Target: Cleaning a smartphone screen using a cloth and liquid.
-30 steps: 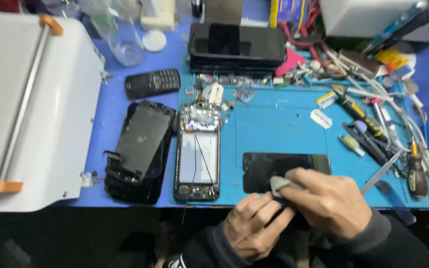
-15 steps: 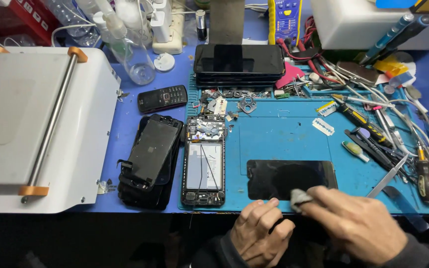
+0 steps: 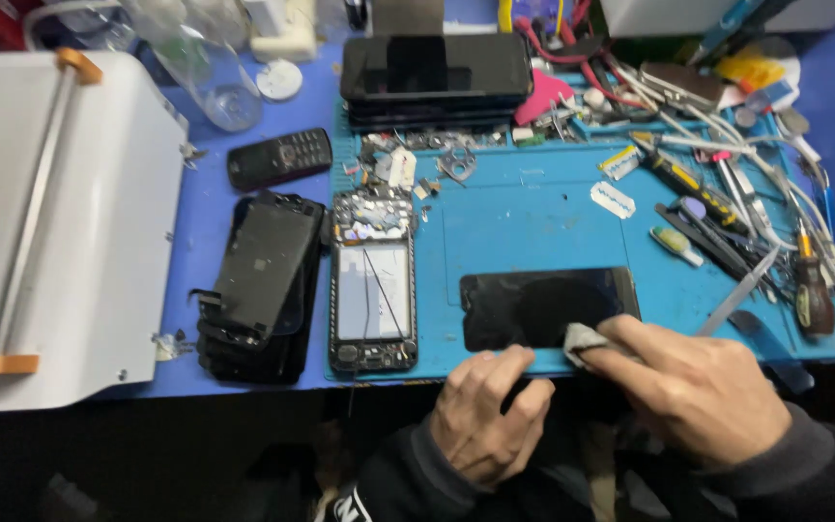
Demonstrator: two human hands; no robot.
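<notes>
The right hand (image 3: 693,387) pinches a small grey wad of cloth (image 3: 582,337) between thumb and fingertips and presses it onto the near right corner of a black glass screen panel (image 3: 545,306), which lies flat along the front edge of the blue work mat (image 3: 533,213). The left hand (image 3: 488,411) rests just below the panel's near edge, fingers loosely curled and holding nothing, their tips at the mat's rim. Wiping this well seems to call for light, even pressure with the cloth kept flat, and for the left fingertips to pin the panel's edge so the thin glass does not slide toward the table's lip. Strokes are probably best run along the panel's length, away from the corner. Left of the panel lies an opened phone frame (image 3: 372,295) with its board exposed, and further left a stack of dark cracked screens (image 3: 261,280). A razor blade (image 3: 612,199) sits near on the mat above, and screwdrivers and tweezers (image 3: 727,232) crowd the right side, so sweeping elbows wide risks scattering them.
</notes>
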